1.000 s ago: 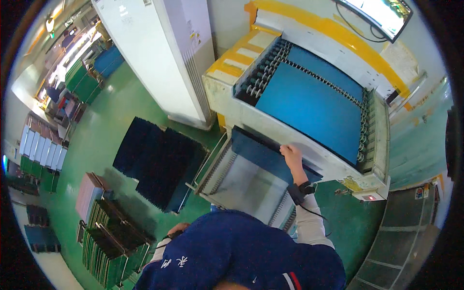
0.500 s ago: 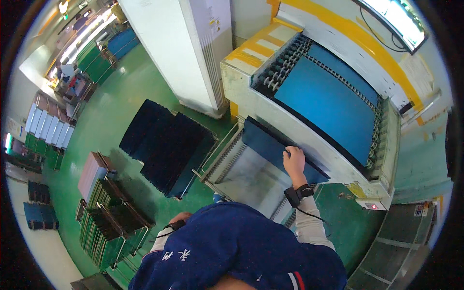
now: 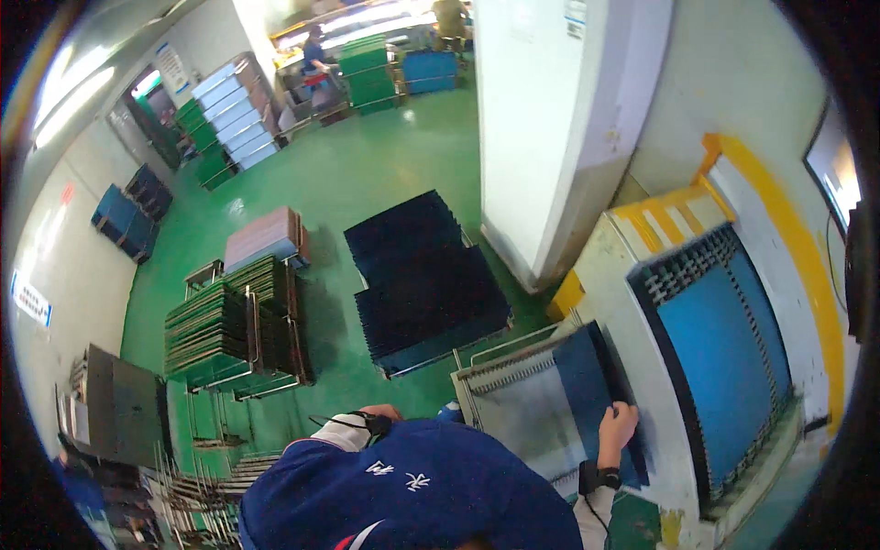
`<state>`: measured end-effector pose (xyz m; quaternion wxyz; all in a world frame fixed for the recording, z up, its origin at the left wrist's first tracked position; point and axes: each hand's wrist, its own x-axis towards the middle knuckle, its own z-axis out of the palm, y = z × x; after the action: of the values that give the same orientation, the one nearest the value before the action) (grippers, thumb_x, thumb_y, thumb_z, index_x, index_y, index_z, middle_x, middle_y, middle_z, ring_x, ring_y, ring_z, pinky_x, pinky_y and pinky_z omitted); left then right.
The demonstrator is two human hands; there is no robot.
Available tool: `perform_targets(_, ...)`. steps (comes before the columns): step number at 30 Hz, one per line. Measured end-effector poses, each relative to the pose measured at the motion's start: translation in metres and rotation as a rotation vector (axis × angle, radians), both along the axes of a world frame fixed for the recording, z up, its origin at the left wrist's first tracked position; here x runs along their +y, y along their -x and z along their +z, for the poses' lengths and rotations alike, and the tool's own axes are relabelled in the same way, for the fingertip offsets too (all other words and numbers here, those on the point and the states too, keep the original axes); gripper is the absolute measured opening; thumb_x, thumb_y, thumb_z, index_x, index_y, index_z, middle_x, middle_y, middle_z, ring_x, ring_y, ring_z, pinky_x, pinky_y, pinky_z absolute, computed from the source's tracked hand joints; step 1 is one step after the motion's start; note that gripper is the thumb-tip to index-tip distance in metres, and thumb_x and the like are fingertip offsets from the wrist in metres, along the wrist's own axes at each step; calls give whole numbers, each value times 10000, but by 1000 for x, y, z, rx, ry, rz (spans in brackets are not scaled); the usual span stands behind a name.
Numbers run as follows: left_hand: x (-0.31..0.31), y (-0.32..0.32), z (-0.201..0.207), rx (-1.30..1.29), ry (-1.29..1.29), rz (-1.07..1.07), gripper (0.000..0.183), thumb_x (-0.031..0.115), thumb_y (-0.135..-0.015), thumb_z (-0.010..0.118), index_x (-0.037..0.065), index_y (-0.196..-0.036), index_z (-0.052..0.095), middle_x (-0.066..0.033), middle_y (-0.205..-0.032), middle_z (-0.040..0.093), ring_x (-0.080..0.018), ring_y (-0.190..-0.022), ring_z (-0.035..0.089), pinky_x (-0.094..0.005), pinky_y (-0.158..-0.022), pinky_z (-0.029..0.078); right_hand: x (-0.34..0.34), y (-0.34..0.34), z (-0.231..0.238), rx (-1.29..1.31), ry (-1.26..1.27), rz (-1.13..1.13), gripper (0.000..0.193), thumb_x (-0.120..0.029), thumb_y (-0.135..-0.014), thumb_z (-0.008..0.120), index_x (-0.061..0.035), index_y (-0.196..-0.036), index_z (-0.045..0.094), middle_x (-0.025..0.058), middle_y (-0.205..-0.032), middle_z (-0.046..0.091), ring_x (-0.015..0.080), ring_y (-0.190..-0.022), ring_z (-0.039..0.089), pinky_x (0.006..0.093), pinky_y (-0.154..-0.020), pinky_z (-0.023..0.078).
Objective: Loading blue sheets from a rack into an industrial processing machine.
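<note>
My right hand [image 3: 619, 431], a black strap at its wrist, has its fingers closed on the edge of a dark blue panel [image 3: 583, 380]. The panel leans in a pale slotted rack [image 3: 518, 403], close against the machine's side. Toothed rails run along the rack, and part of the panel's lower side is hidden. Beside my body at the lower middle, my left hand [image 3: 381, 412] is partly covered by my own sleeve and torso; its fingers do not show well enough to read.
A roller machine [image 3: 591, 252] on the right carries a bright blue panel [image 3: 720, 357]. Ahead stands a rack of dark panels [image 3: 431, 293], with a white pillar [image 3: 559, 137] behind it. Left are a rack of green-edged panels [image 3: 215, 330] and a rack of bare rods [image 3: 215, 481]. People [image 3: 316, 55] are far off.
My view has swung left, so the machine and rack now sit further right and more floor shows at left. My right hand stays on the dark blue panel.
</note>
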<state>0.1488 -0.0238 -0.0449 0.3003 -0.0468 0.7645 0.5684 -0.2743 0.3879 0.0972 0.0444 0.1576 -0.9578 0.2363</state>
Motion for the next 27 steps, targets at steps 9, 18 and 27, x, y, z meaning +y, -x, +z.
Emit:
perform_targets(9, 1, -31, -62, -9, -359, 169, 249, 162, -828, 566, -75, -890, 615, -178, -924, 627, -296, -852, 584, -406, -758, 438, -18, -25, 17, 40, -203, -42, 475, -78, -721, 667, -47, -1171, 520, 161, -1119, 504, 369, -1078, 462, 470, -894, 397)
perform_targets(18, 0, -21, -45, 288, -532, 126, 275, 213, -847, 572, -62, -833, 581, -180, -841, 601, -298, -791, 562, -431, -713, 412, -27, -55, 9, 29, -269, -108, 658, -71, -716, 673, -50, -1319, 411, 117, -1350, 394, 308, -1237, 363, 456, -1003, 311)
perform_targets(27, 3, -15, -51, 406, -366, 94, 199, 159, -798, 595, -28, -850, 640, -103, -801, 638, -202, -755, 592, -376, -673, 438, -30, -62, 3, 69, -254, -78, 678, -57, -711, 672, -8, -1321, 381, 141, -1382, 357, 311, -1269, 336, 456, -1037, 275)
